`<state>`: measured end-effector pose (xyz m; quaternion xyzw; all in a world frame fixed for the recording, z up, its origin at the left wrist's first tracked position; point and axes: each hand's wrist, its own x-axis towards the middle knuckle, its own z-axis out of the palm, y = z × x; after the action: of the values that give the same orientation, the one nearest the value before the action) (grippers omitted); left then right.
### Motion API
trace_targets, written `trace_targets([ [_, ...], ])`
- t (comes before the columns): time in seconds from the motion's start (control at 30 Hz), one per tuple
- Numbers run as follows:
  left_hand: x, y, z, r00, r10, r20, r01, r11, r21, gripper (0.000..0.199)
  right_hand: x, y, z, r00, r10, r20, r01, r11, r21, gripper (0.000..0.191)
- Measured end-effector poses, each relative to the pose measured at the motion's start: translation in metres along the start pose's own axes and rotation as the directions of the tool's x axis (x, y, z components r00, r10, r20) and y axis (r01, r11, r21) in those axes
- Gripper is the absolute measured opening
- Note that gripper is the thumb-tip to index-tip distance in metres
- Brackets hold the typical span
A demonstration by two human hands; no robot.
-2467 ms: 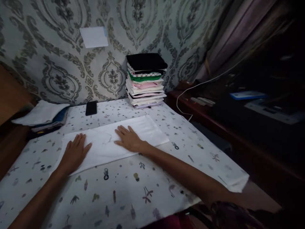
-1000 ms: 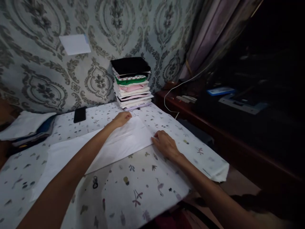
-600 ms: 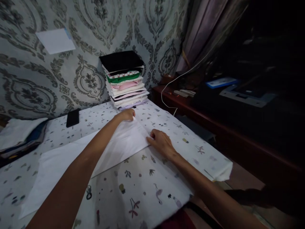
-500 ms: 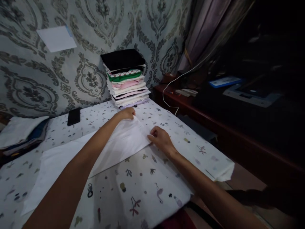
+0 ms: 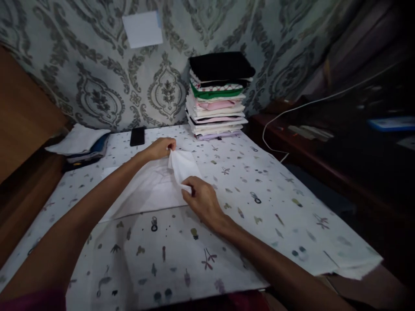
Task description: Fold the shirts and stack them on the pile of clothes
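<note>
A white cloth [image 5: 151,190], perhaps a garment, lies stretched across the patterned bedsheet, partly covered by my left forearm. At its far right corner, my left hand [image 5: 161,148] pinches the fabric and holds it up a little. My right hand [image 5: 202,198] grips the near right corner between thumb and fingers. Between the two hands the right end of the cloth is lifted and bent over toward the left. The exact kind of cloth cannot be made out.
Behind stands a tall stack of folded clothes [image 5: 218,97], black on top. A black phone [image 5: 137,136] and a smaller folded pile [image 5: 82,142] lie at the back left. On the right, a white cable [image 5: 304,105] hangs over a dark red wooden ledge [image 5: 324,172]. The sheet [image 5: 240,259] has small printed figures.
Both hands have raised the cloth's right end and drawn it leftward, so that it bends over. My view has turned to the left, bringing a wooden panel in at the left edge.
</note>
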<state>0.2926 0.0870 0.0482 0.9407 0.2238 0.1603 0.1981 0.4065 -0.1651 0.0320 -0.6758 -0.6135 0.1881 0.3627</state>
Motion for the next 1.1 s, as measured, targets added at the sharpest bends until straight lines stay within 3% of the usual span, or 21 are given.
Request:
trace_targets([
  [0.1,-0.031,-0.01,0.001,0.999,-0.039,-0.023,0.038,0.999,-0.009,0.011,0.001,-0.014,0.021,0.989,-0.087,0.117,0.111,0.969,-0.22,0.022],
  [0.23,-0.051,-0.016,0.005,0.996,-0.064,-0.055,0.062,0.997,-0.037,0.011,0.001,-0.02,0.034,0.969,-0.103,0.225,0.184,0.907,-0.378,0.021],
  [0.6,-0.056,-0.022,0.016,0.975,-0.191,-0.112,0.18,0.979,-0.099,0.01,-0.003,-0.016,0.041,0.956,-0.133,0.26,0.243,0.855,-0.458,0.014],
  [0.7,-0.059,-0.02,0.018,0.952,-0.29,-0.098,0.276,0.952,-0.133,0.02,-0.004,-0.012,0.044,0.961,-0.147,0.236,0.237,0.877,-0.419,0.014],
  [0.8,-0.062,-0.013,0.02,0.928,-0.371,-0.044,0.354,0.912,-0.207,0.022,-0.004,-0.006,0.048,0.974,-0.172,0.149,0.208,0.938,-0.276,0.014],
  [0.87,-0.062,-0.005,0.019,0.89,-0.456,0.015,0.434,0.836,-0.336,0.022,-0.003,-0.002,0.049,0.984,-0.16,0.075,0.169,0.975,-0.143,0.013],
  [0.97,-0.061,0.009,0.015,0.806,-0.58,0.115,0.544,0.652,-0.528,0.017,-0.001,0.002,0.048,0.995,-0.101,0.014,0.1,0.994,0.035,0.011],
  [1.1,-0.062,0.025,0.008,0.768,-0.602,0.219,0.593,0.54,-0.597,0.022,0.002,0.004,0.048,0.999,-0.052,-0.005,0.053,0.987,0.153,0.01],
])
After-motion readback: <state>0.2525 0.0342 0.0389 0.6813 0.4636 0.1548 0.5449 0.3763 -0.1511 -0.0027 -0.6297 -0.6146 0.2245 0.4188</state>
